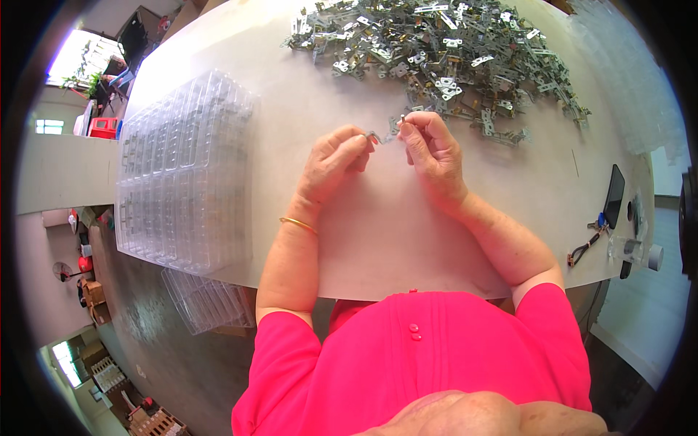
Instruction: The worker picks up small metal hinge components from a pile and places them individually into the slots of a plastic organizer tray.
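Observation:
My left hand is closed in a pinch on a small metal bracket over the middle of the table. Just to its right, my right hand pinches a small copper-coloured piece between thumb and fingertips. The two hands are a short gap apart, and a bit of metal shows between them. Beyond them lies a large heap of small silver metal parts, some with brass-coloured bits. Stacked clear plastic trays with rows of metal parts stand left of my left hand.
More clear trays sit below the table's left edge. Along the right edge lie a dark phone, keys on a cord and a clear bottle. Clear plastic sheeting or trays lie at the far right.

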A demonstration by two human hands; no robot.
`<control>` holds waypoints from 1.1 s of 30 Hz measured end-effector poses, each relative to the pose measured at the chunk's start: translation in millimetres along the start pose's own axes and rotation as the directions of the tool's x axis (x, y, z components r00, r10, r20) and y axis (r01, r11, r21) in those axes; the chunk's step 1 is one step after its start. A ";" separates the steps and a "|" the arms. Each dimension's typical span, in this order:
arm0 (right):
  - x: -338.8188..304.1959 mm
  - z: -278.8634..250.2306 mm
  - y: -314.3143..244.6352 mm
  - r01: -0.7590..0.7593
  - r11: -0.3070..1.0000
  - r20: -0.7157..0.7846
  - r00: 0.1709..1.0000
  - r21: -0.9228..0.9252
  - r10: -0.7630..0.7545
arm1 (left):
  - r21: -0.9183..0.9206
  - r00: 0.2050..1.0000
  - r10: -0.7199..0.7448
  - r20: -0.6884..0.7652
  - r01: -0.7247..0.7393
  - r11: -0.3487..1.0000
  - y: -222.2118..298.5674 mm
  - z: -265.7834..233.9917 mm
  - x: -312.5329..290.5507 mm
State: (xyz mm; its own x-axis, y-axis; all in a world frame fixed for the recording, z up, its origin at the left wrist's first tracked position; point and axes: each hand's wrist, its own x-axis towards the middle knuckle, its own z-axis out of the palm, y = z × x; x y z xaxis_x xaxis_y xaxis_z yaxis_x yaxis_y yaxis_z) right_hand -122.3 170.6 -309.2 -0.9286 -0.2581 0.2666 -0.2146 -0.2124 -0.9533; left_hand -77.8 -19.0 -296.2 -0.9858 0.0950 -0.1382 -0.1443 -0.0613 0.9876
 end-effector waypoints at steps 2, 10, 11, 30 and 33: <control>-0.7 -0.9 -2.8 -0.149 0.984 0.025 0.989 0.103 0.147 | -0.174 0.997 -0.041 -0.062 0.030 0.984 4.8 -3.4 -0.3; -2.0 -0.6 1.3 -0.129 0.983 0.136 0.980 -0.128 0.147 | -0.340 0.998 -0.005 -0.062 -0.017 0.940 -4.0 -10.4 4.3; -2.0 -0.3 1.7 -0.130 0.983 0.135 0.980 -0.129 0.147 | -0.329 0.998 -0.010 -0.058 -0.010 0.944 -3.8 -9.7 4.5; 1.0 -5.2 -1.4 -0.382 0.913 0.218 0.912 0.144 0.347 | -0.127 0.998 0.034 0.061 -0.026 0.992 4.0 -6.4 -0.8; 2.4 -6.4 -1.6 -0.382 0.912 0.251 0.907 0.148 0.339 | -0.076 0.993 0.025 0.116 -0.016 0.997 1.9 -7.5 -1.9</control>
State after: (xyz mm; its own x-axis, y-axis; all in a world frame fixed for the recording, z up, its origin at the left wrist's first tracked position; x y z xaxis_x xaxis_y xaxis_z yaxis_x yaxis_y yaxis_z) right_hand -126.1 176.4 -308.0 -0.8388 -0.5424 -0.0460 0.2036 -0.2343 -0.9506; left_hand -76.8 -26.7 -294.7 -0.9726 0.2080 -0.1038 -0.1342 -0.1378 0.9813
